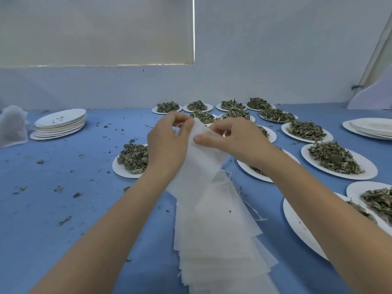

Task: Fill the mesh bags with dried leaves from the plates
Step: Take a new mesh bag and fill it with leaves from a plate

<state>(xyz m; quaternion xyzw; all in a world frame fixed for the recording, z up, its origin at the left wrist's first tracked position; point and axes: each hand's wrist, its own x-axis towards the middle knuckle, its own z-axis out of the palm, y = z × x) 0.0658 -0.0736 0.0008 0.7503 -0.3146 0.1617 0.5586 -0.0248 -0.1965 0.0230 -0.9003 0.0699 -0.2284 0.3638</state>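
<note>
Head view: both forearms reach forward and meet above the middle of the worktop. The left hand has its fingers curled over, pinching the top left edge of a mesh bag; the right hand pinches the top right edge, thumb pointing left across the fabric. Between them the bag is held up off the worktop, its mouth uppermost at the fingertips and its long axis running down and slightly toward the person (whether the mouth is open yet cannot be told). Its lower end hangs over a fanned stack of bags lying flat between the arms, loose strings trailing to the right. Plates of leaves crowd the right and far side, one plate just left of the left wrist, partly hidden by it. Empty plates are stacked far left beside a filled bag, more empties far right. Leaf crumbs dot the blue cover.
</note>
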